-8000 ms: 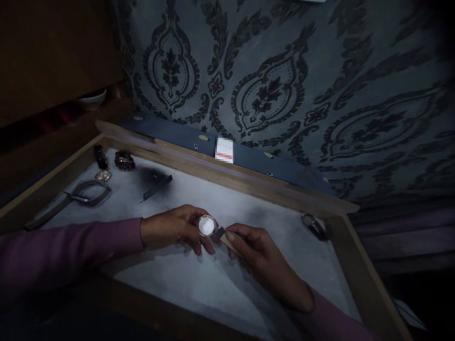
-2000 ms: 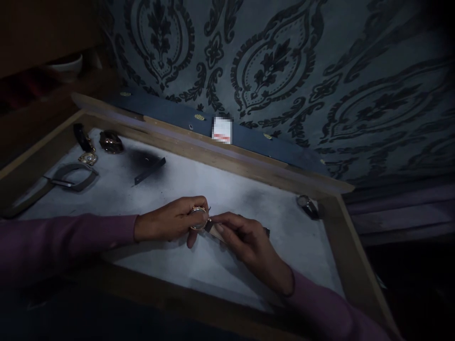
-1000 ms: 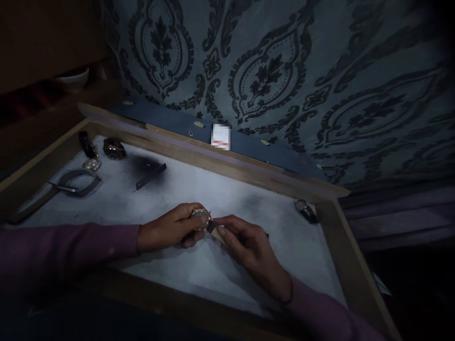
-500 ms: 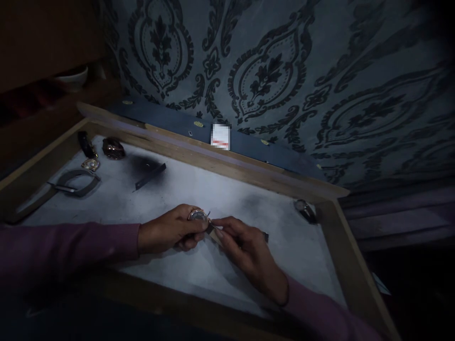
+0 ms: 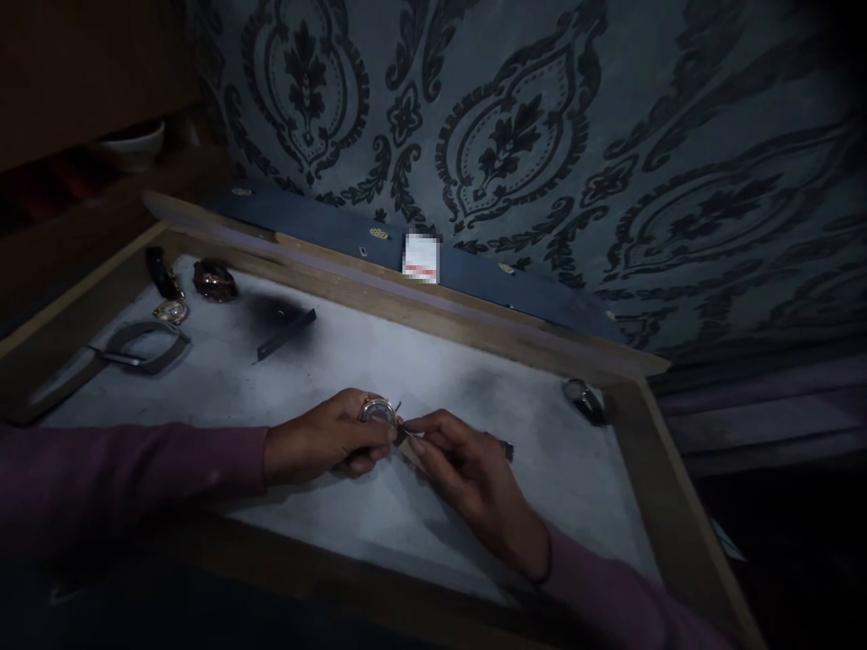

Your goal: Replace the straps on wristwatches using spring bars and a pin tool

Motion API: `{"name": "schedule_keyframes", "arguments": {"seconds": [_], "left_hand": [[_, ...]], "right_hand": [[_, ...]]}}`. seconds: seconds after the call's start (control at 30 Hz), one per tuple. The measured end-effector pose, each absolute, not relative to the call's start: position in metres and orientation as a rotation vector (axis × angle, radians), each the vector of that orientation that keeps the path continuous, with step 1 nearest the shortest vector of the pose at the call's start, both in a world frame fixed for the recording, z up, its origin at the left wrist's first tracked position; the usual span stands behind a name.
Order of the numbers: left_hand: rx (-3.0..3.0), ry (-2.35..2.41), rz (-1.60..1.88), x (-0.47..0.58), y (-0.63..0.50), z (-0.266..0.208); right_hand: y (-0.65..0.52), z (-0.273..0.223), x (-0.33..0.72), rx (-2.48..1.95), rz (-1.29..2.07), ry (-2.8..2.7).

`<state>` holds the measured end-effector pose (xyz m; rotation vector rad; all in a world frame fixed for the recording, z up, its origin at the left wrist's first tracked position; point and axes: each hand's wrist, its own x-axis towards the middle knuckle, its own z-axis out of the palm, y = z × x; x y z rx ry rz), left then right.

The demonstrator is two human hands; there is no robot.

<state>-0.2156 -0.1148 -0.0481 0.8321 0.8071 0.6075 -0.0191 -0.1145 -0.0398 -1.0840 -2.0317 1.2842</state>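
Note:
My left hand (image 5: 339, 435) is closed around the round case of a wristwatch (image 5: 377, 412), with the thumb on its near rim. The dial faces up, and the case has a gold-coloured edge. Fingers of my right hand (image 5: 467, 469) pinch the watch strap (image 5: 406, 441) close to the case. A thin dark pin-like piece stands out at the case's right side. Whether a small tool is also between the right fingers is too dark to make out. A dark end piece (image 5: 508, 450) shows past the right knuckles. Both hands are just above a white surface.
A wooden-rimmed tray (image 5: 406, 320) surrounds the work. At its left lie a gold watch (image 5: 171, 311), a dark brown watch (image 5: 215, 281) and a grey looped strap (image 5: 149, 347). A flat dark strip (image 5: 288, 334) lies mid-left, another watch (image 5: 583, 401) at the right.
Almost nothing differs. The watch tilts very slightly in my left hand, and the view has shifted a little.

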Motion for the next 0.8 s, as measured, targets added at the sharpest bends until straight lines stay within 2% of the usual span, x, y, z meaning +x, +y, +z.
{"name": "schedule_keyframes", "arguments": {"seconds": [0.53,0.8], "left_hand": [[0.930,0.832,0.599,-0.2152,-0.1126,-0.0479],[0.941,0.823,0.591,-0.2128,-0.1129,-0.0417]], "right_hand": [[-0.1163,-0.0406,-0.0249,-1.164,1.508,-1.779],[-0.1133,-0.0344,-0.0268,-1.170,1.471,-1.834]]}}
